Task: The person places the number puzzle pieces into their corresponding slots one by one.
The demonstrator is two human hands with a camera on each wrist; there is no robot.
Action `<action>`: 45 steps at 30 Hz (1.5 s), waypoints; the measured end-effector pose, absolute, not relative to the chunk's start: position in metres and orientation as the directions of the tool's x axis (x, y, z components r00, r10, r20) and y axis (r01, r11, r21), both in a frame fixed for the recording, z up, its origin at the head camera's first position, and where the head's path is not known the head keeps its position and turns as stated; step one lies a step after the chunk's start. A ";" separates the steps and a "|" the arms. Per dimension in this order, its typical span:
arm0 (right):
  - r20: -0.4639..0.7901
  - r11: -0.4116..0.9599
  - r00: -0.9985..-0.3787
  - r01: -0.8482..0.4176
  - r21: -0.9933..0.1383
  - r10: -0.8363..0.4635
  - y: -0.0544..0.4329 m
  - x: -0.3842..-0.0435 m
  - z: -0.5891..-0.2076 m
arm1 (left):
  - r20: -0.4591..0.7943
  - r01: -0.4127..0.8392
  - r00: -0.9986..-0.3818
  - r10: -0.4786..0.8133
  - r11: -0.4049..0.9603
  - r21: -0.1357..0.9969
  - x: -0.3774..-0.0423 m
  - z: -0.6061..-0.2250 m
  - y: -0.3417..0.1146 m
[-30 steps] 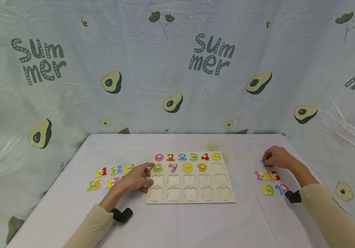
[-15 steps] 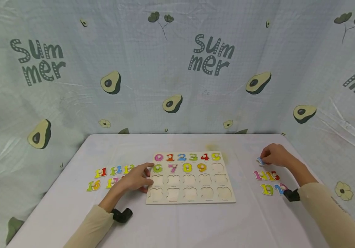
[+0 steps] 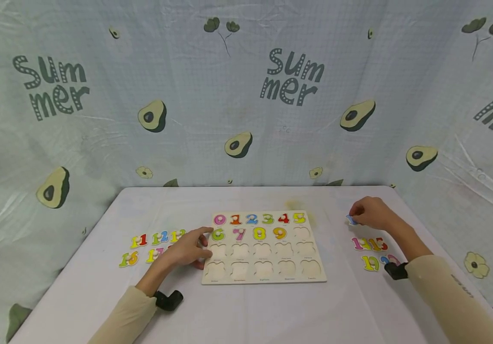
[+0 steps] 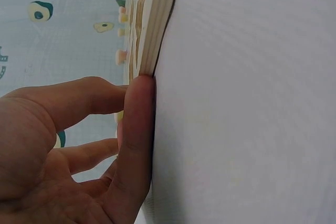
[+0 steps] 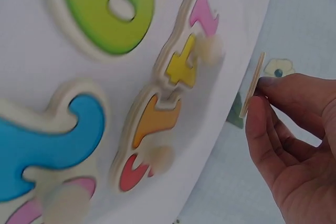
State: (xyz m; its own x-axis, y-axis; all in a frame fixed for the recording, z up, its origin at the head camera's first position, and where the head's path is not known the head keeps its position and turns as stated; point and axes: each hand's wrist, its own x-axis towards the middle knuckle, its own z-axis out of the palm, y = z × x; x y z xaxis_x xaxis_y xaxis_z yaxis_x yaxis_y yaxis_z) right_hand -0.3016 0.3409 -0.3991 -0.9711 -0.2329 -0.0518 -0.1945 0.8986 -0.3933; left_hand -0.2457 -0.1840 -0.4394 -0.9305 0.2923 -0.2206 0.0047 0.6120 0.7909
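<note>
Since the earlier frame, the person's right hand has picked up the small blue wooden number piece and moved it a little to the left. Its thumb and finger pinch the piece, and the right wrist view shows the thin piece edge-on at the fingertips. It is near the far right part of the white table, well apart from the flat cream wooden number board. Just nearer the person lie a pink and yellow 14 and an orange and red 15, side by side. Then come a yellow and green 19 and a blue and pink 20, partly hidden by the black wrist camera. The left hand has its fingers spread, and they touch the left edge of the board. Numbers 0 to 9 sit in the board's top two rows, with hollow shapes in the rest. Beside the left hand are more bright pieces, like a yellow and red 11 and a green and orange 16. Behind everything hangs a pale cloth with avocados on it.
</note>
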 end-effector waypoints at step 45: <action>0.011 0.837 -0.957 -0.260 -0.480 -0.291 0.250 -0.300 -0.403 | -0.230 -0.010 -0.932 0.279 0.615 0.789 -0.243 -0.436 -0.182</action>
State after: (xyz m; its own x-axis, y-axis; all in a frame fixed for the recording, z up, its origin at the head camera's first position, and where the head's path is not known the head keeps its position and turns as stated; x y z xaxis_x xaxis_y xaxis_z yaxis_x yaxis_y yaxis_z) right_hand -0.3001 0.2499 -0.4033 -0.9566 -0.2912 0.0111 -0.2605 0.8374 -0.4805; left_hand -0.2434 -0.1818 -0.4361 -0.9323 0.2794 -0.2299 -0.0103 0.6146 0.7888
